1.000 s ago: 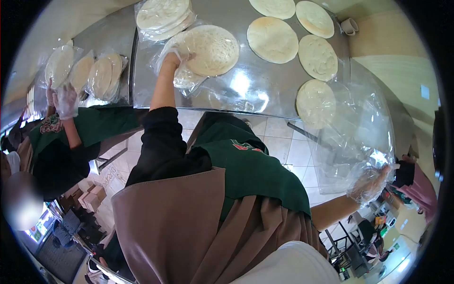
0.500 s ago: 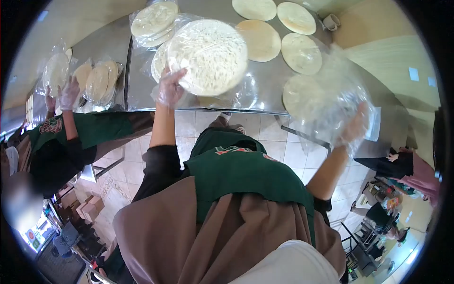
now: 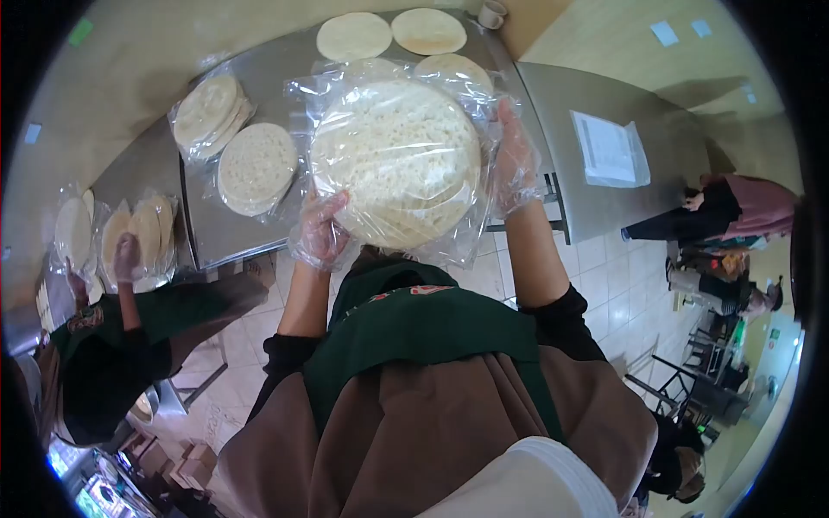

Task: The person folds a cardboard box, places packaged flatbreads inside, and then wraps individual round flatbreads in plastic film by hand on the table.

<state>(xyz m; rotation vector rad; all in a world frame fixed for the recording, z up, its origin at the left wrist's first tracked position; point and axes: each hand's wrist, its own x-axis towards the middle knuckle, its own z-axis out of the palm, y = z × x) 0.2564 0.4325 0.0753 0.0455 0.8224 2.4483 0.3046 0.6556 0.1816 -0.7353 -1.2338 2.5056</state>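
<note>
A round, pale, dimpled stack of flatbreads (image 3: 397,155) sits inside a clear plastic bag (image 3: 298,93), held up above the table's front edge. My left hand (image 3: 321,229), in a clear plastic glove, is closed on the lower left edge of the bagged flatbreads, its thumb over the front. My gloved right hand (image 3: 515,160) grips the right side of the bag, with its fingers partly hidden by plastic. To the left, another stack of flatbreads (image 3: 256,166) lies on the steel table (image 3: 207,229), beside a bagged stack (image 3: 208,115).
Loose flatbreads (image 3: 429,31) lie at the back of the table near a cup (image 3: 492,14). On the right-hand table is a plastic-wrapped paper pad (image 3: 610,148). A co-worker's gloved hand (image 3: 127,257) is by bagged flatbreads (image 3: 155,226) at left. People stand farther right.
The flatbreads from my left hand are now inside the clear bag that my right hand held apart at the right. My hands have come together around it, and the view has shifted right.
</note>
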